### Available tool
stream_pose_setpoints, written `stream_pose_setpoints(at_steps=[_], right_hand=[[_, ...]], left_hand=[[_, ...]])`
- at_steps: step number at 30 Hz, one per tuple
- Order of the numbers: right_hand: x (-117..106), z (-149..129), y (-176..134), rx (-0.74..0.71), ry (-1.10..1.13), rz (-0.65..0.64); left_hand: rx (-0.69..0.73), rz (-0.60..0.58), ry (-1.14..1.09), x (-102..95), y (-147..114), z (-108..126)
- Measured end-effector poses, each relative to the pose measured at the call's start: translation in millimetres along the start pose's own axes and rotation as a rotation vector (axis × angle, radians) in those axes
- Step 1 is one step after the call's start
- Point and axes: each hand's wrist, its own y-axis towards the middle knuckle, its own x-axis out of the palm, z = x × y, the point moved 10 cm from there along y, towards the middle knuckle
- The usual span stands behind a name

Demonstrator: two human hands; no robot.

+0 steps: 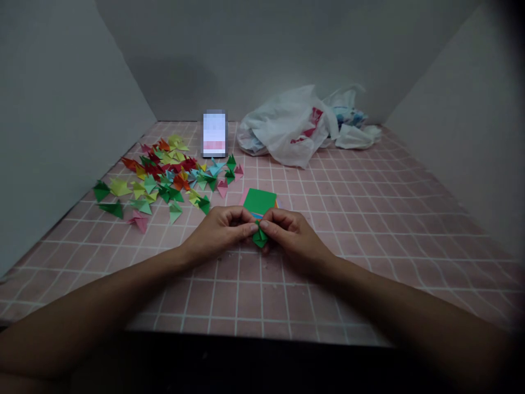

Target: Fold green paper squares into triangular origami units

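Between my two hands is a small folded piece of green origami paper [260,238], held up over the table. My left hand [225,225] pinches its upper left side with thumb and fingers. On the other side my right hand [292,232] has it pinched as well, the thumb pressed near its top. The two thumb tips almost meet. Just beyond my hands lies a stack of square origami paper [261,201], a green sheet on top and pink, orange and blue edges showing. My fingers partly cover the stack's near edge.
Many folded paper cranes [164,190] in several colours spread over the table's left side. A phone [214,134] with a lit, blurred screen stands behind them. White plastic bags [287,128] lie at the back. A pink checked cloth [353,219] covers the table; walls [61,109] enclose it.
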Motion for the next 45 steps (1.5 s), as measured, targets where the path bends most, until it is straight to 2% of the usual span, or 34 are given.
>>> stream_pose_setpoints(at_steps=[9,24,45], right_hand=[[-0.9,-5.6,-1.2,-0.023,-0.140,0.034],[0.2,-5.7,-1.5,-0.015,-0.152,0.035],[1.4,-5.1,-0.8,-0.068,-0.203,0.024]], left_hand=[[0.057,-0.006,0.093,-2.0,-1.2,5.7],[0.067,-0.065,0.005,1.4,1.1,3.2],[0.019,0.018,0.021,-0.5,-0.9,-0.7]])
